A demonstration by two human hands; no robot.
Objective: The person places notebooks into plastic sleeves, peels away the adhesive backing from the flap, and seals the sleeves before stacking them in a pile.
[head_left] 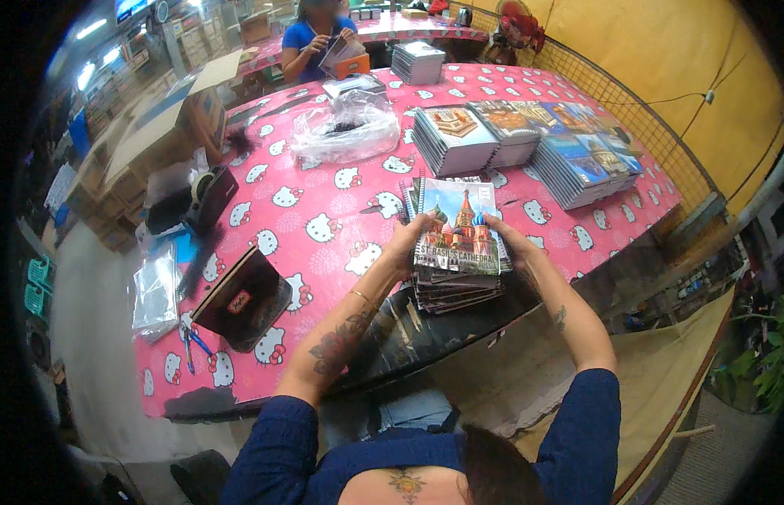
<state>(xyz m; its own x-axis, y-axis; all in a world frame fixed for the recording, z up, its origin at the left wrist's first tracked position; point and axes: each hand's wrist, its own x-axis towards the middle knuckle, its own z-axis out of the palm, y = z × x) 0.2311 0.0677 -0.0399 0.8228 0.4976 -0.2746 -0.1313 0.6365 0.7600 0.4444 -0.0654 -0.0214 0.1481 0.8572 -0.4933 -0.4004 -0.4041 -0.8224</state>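
My left hand (pixel 406 241) and my right hand (pixel 508 239) grip the two sides of a stack of spiral notebooks (pixel 458 244) at the near edge of the table. The top cover shows a colourful domed cathedral. The stack is tilted slightly, its lower part resting on the table's dark front edge. Both forearms reach up from my blue sleeves.
A pink cartoon-cat tablecloth (pixel 325 219) covers the table. Further notebook stacks (pixel 459 139) (pixel 590 164) lie behind. A crumpled clear plastic bag (pixel 346 130), a tape dispenser (pixel 208 198), a dark pouch (pixel 240 299) and scissors (pixel 190 341) sit left. A person in blue (pixel 320 42) works at the far side.
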